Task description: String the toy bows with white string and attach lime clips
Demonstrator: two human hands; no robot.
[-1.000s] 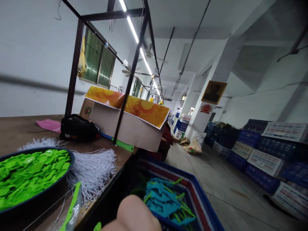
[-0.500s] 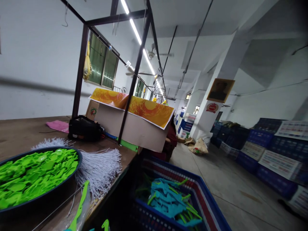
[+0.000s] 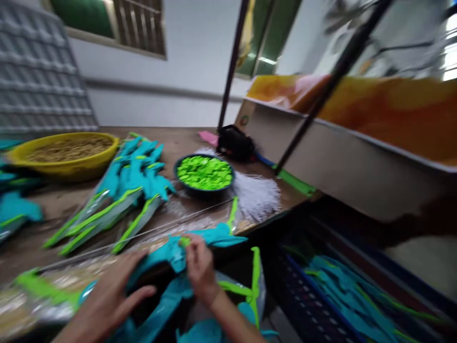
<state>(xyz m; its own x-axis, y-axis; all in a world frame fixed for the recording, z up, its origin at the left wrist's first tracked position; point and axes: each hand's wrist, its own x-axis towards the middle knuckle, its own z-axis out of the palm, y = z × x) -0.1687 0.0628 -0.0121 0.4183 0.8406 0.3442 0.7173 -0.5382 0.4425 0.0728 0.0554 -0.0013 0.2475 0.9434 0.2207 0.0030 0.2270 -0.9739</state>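
Observation:
My right hand pinches a small green piece against a turquoise plastic part at the table's front edge. To its left, my left hand has its thumb and fingers apart beside the same turquoise part, with no object seen between them. Another turquoise piece with a green strip lies right behind my right hand. More turquoise and green pieces hang or lie below the edge. Motion blurs the near parts somewhat.
A dark bowl of green pieces stands mid-table beside white strings. Turquoise-green assemblies and a yellow basin are at the left. A blue crate holds turquoise pieces at the lower right. Dark posts rise from the table.
The view has swung left and down. Both my hands, the yellow basin and the turquoise-green assemblies have come into view; the bowl appears farther right and smaller.

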